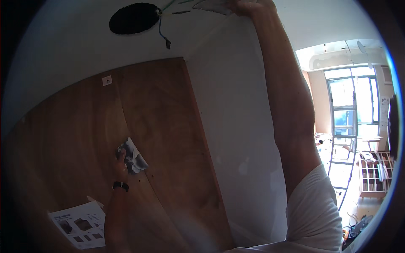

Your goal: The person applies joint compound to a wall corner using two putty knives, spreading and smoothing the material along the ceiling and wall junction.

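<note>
My right hand (247, 7) is raised to the ceiling at the top edge of the view, its fingers closed and partly cut off. It grips a putty knife (213, 6) whose broad, thin blade lies close to the ceiling surface (236, 36); whether it touches, I cannot tell. Lower down, in front of the brown wooden panel (156, 105), my left hand (121, 162) is closed on a flat metal plate (136, 159) smeared with white putty. Its handle, if any, is hidden. A dark band (120, 186) circles my left wrist.
Left of the putty knife is a round dark ceiling hole (133, 19), with loose wires (162, 31) hanging beside it. A pale wall (236, 109) adjoins the panel. A printed sheet (82, 225) hangs lower left. At right stand a ladder (344, 136) and a compartmented rack (375, 179).
</note>
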{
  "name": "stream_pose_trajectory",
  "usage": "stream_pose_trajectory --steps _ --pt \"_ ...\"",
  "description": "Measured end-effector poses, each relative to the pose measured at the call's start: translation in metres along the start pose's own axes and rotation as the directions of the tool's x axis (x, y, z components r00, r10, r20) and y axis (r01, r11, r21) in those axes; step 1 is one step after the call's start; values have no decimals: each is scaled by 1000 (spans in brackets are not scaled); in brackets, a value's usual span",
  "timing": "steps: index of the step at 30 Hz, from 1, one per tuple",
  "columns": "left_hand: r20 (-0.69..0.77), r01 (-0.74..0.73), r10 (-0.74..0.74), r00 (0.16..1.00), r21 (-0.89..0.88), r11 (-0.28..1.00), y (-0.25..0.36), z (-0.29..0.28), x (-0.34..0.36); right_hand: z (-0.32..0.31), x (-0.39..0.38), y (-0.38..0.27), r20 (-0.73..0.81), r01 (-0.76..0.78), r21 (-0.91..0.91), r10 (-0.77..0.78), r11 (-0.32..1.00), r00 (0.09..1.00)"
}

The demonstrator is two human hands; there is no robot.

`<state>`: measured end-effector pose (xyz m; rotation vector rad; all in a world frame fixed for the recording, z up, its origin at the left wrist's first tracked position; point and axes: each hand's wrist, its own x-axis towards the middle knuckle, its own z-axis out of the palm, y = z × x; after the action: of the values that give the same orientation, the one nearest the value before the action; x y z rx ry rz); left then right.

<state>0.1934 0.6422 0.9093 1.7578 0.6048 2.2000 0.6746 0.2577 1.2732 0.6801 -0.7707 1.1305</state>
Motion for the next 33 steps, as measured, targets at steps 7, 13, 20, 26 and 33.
stream_pose_trajectory --steps 7,13,20,26,33 --pt "-12 141 -143 990 -89 986 31 10 -11 41 -50 -8 -61 57 -68 -61 996 996" --pt "-38 47 -50 998 -78 996 16 10 -5 70 -71 -19 -28 148 -113 -152 982 988" --pt "83 94 -78 993 -208 974 32 8 -8 106 -98 -36 -2 243 -165 -247 956 969" --pt "90 197 -178 980 -319 927 23 7 -8 101 -104 -51 59 229 -288 -222 930 973" --pt "280 466 -379 882 -637 615 64 33 -73 18 -160 -44 242 158 -828 88 538 966"
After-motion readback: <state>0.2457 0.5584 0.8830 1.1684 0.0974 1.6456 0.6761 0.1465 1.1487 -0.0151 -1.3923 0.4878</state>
